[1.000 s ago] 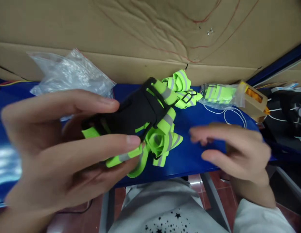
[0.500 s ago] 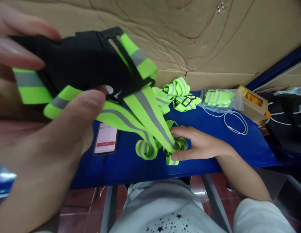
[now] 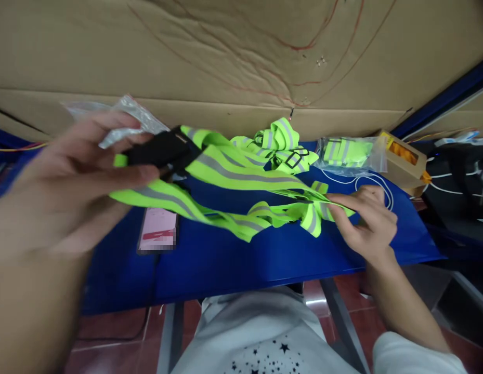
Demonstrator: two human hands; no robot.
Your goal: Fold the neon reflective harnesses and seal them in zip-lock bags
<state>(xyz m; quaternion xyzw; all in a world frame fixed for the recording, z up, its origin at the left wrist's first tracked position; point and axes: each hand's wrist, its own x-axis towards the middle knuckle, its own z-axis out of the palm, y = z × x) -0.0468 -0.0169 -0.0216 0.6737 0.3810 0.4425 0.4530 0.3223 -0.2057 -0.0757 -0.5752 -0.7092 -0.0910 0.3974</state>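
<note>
Head view, landmark = phone (image 3: 157, 231), lying flat on the blue table (image 3: 245, 259) with its screen lit.

Left hand (image 3: 69, 176): up and left of the phone, raised off the table. Its fingers are clamped on the black end piece (image 3: 159, 149) of the neon strap (image 3: 241, 179).

The neon strap is yellow-green with grey reflective stripes. It runs from above the phone out to the phone's right in two bands, sagging toward the table midway, with some loops bunched there. Cannot tell whether the loops touch the table.

Right hand (image 3: 366, 218): far right of the phone, low over the table. Thumb and fingertips pinch the strap's other end.

Clear plastic bag (image 3: 124, 111): above and left of the phone, partly behind the left fingers. Second strap bundle (image 3: 282, 145): up and right of the phone, loose on the table against the cardboard sheet (image 3: 225, 62). Bagged strap (image 3: 348, 153): further right of the bundle. Small carton (image 3: 403, 163): beyond that at the table's corner. White cable (image 3: 376, 183): just behind the right hand.

Grey star-print shirt (image 3: 264, 337): below the phone, under the table edge.
</note>
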